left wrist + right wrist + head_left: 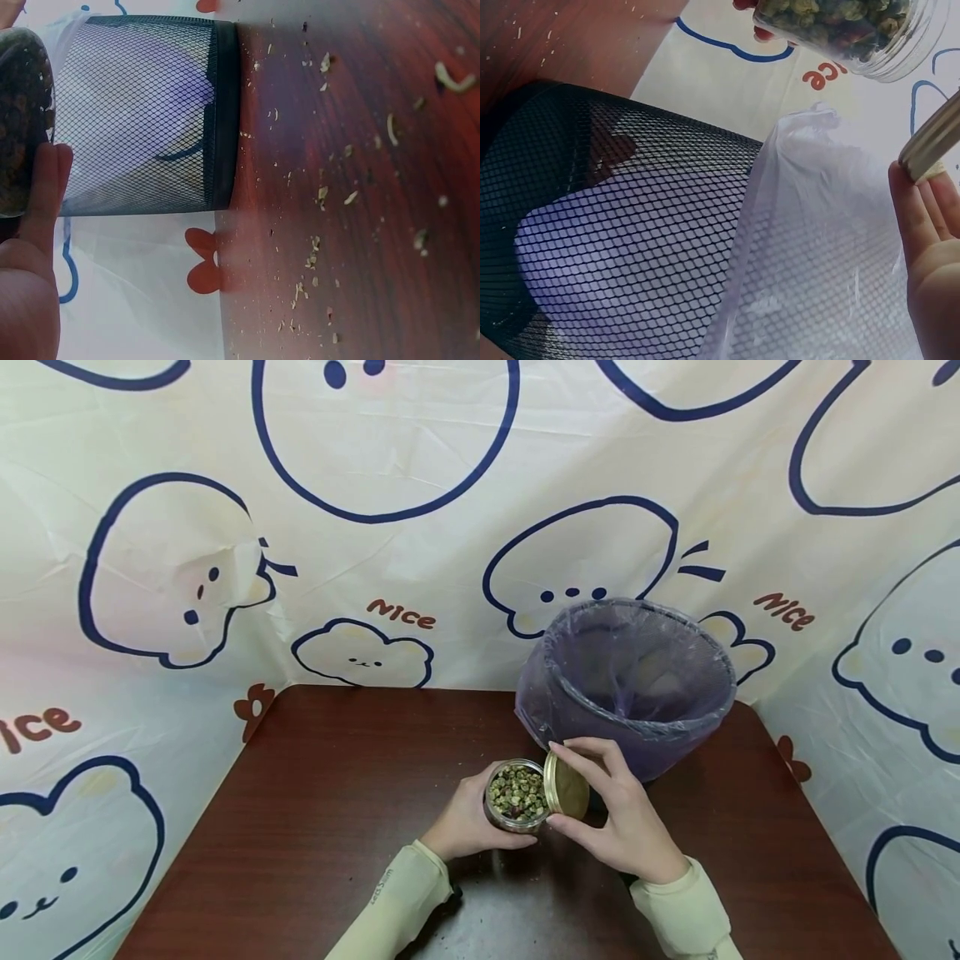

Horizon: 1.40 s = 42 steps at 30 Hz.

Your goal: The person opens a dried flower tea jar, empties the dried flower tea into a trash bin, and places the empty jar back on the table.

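Behind and to both sides, a cream cloth backdrop [420,468] printed with navy-outlined cartoon animals and red "nice" lettering; below it, a dark reddish-brown wooden surface [322,827]. At the surface's middle, a small round clear glass jar [516,795] packed with dried green and dark red buds, mouth open, gripped around its side by the left hand [467,827] with fingers curled about the wall. Just beside the jar's right rim, a round gold metal lid [567,787], tilted on edge and touching or nearly touching the rim, pinched between thumb and fingertips of the right hand [618,814]. Directly behind the hands, a black mesh wastebasket lined with a pale purple plastic bag [637,681], standing upright on the surface. Pale green sleeves on both forearms. From the left wrist view only: scattered pale crumbs and flakes [322,195] across the wood beside the basket's base, and the basket's mesh wall [142,112] close up, one finger lying against the jar's side. From the right wrist view only: the jar seen from beneath, buds pressed against the glass [840,22], the lid's ribbed edge [931,146] resting on the fingers, and the bag's loose fold [817,225] draped over the mesh.
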### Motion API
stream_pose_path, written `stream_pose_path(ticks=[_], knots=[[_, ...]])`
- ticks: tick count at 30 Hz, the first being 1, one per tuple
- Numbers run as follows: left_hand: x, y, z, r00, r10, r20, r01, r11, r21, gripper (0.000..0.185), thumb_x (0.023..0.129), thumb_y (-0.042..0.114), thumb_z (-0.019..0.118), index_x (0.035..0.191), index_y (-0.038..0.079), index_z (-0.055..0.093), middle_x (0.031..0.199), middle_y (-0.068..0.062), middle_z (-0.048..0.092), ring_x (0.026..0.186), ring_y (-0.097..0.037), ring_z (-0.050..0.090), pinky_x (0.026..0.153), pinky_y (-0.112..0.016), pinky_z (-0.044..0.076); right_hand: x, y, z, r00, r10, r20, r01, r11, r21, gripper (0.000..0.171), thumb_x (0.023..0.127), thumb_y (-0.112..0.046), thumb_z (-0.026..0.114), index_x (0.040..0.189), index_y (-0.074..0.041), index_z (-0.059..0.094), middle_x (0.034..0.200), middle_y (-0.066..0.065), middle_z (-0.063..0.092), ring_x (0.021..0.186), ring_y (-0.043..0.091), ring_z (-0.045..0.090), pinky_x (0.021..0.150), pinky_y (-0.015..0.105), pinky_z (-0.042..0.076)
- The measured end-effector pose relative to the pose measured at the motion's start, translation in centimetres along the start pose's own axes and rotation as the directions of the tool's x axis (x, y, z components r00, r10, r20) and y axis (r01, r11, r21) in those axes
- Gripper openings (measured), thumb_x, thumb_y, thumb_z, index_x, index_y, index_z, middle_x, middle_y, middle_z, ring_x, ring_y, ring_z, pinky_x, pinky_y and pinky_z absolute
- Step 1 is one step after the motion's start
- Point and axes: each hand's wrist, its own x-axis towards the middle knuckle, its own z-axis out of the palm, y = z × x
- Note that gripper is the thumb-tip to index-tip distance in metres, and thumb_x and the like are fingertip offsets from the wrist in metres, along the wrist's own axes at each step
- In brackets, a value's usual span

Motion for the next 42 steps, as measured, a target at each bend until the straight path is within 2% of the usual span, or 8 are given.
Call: stream_pose_path(ticks=[4, 10, 15, 21, 30, 37, 42], knots=[[0.0, 0.0, 0.0, 1.000, 0.005, -0.001, -0.005, 1.000, 0.010, 0.088, 0.066, 0.030, 0.100, 0.142, 0.026, 0.056, 0.129, 0.007, 0.069, 0.118, -0.011, 0.067, 0.103, -0.034, 0.054, -0.3, 0.1, -0.2, 1.000, 0.020, -0.006, -0.020, 1.000, -0.012, 0.084, 0.075, -0.024, 0.093, 0.150, -0.022, 0.055, 0.143, 0.004, 0.048, 0.130, 0.020, 0.053, 0.105, 0.026, 0.046], [0.1, -0.1, 0.0, 1.000, 0.012, -0.012, -0.012, 1.000, 0.007, 0.086, 0.066, 0.029, 0.100, 0.140, 0.027, 0.057, 0.127, 0.008, 0.070, 0.115, -0.012, 0.067, 0.103, -0.034, 0.054, -0.9, 0.3, -0.4, 0.999, 0.024, -0.033, -0.024, 1.000, 0.016, 0.086, 0.070, -0.022, 0.096, 0.146, -0.020, 0.057, 0.141, 0.004, 0.051, 0.130, 0.019, 0.053, 0.109, 0.015, 0.037], [0.1, -0.1, 0.2, 1.000, 0.013, -0.008, -0.013, 1.000, 0.001, 0.086, 0.065, 0.030, 0.100, 0.139, 0.029, 0.057, 0.126, 0.010, 0.070, 0.115, -0.010, 0.067, 0.102, -0.033, 0.055, -1.7, 0.5, -0.8, 0.998, 0.050, -0.049, -0.049, 0.998, 0.028, 0.088, 0.068, -0.019, 0.097, 0.147, -0.018, 0.056, 0.143, 0.003, 0.051, 0.130, 0.015, 0.053, 0.109, 0.011, 0.034], [0.0, 0.1, 0.2, 1.000, 0.000, -0.011, 0.000, 1.000, -0.003, 0.086, 0.064, 0.028, 0.100, 0.138, 0.028, 0.058, 0.125, 0.009, 0.070, 0.115, -0.010, 0.067, 0.103, -0.033, 0.054, -2.2, 0.7, -1.1, 0.997, 0.048, -0.060, -0.046, 0.998, 0.038, 0.086, 0.069, -0.018, 0.097, 0.145, -0.011, 0.057, 0.145, 0.004, 0.053, 0.129, 0.014, 0.055, 0.109, 0.012, 0.036], [-0.3, 0.0, 0.0, 0.999, -0.036, -0.007, 0.036, 0.999, -0.012, 0.086, 0.064, 0.029, 0.100, 0.139, 0.032, 0.057, 0.126, 0.013, 0.069, 0.117, -0.009, 0.066, 0.103, -0.033, 0.054, -3.7, 1.2, -1.1, 0.995, 0.072, -0.069, -0.064, 0.993, 0.099, 0.088, 0.068, -0.012, 0.097, 0.146, -0.008, 0.055, 0.144, 0.007, 0.057, 0.126, 0.009, 0.057, 0.106, 0.014, 0.044], [-0.6, -0.2, 0.1, 0.999, -0.048, -0.007, 0.048, 0.999, 0.007, 0.087, 0.065, 0.034, 0.100, 0.140, 0.032, 0.056, 0.127, 0.014, 0.069, 0.117, -0.009, 0.066, 0.103, -0.033, 0.054, -5.4, 1.8, -1.0, 0.990, 0.127, -0.056, -0.125, 0.991, 0.042, 0.087, 0.070, -0.013, 0.096, 0.147, -0.015, 0.057, 0.142, 0.002, 0.056, 0.123, 0.005, 0.057, 0.104, 0.010, 0.040], [-0.4, 0.0, -0.1, 0.999, -0.045, -0.006, 0.045, 0.999, 0.006, 0.087, 0.066, 0.034, 0.100, 0.140, 0.030, 0.056, 0.127, 0.013, 0.068, 0.117, -0.009, 0.066, 0.103, -0.034, 0.054, -5.6, 2.2, -1.2, 0.988, 0.143, -0.060, -0.140, 0.989, 0.054, 0.085, 0.069, -0.013, 0.097, 0.145, -0.014, 0.058, 0.141, 0.005, 0.056, 0.128, 0.005, 0.054, 0.106, 0.011, 0.041]])
